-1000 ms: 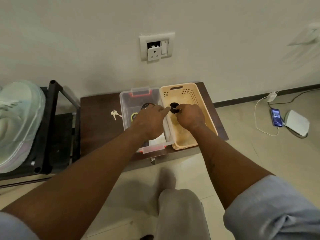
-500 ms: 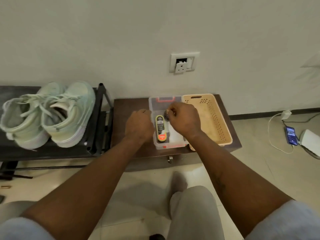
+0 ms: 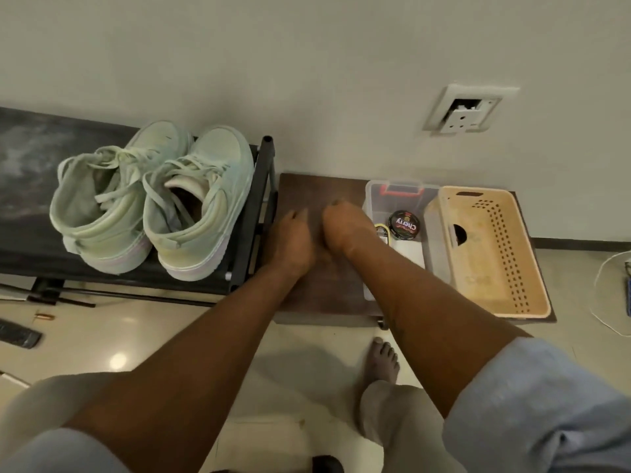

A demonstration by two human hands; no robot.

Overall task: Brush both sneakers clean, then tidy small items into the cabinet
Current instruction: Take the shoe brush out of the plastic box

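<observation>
Head view: left hand (image 3: 290,240) and right hand (image 3: 343,227) have shifted onto the dark brown wooden cabinet top (image 3: 307,189), fingers curled; I cannot tell whether they hold anything. Beyond, the round black polish tin (image 3: 403,224) now lies in the clear plastic box (image 3: 399,186), not the tan perforated basket (image 3: 495,302); tidying advances.

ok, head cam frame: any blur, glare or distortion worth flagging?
Head view: left hand and right hand look smeared by motion, while the tin label reads sharp. Head view: one glare spot on the floor, with a soft shadow below the arms. Head view: wide-angle bend tilts the wall socket.
</observation>
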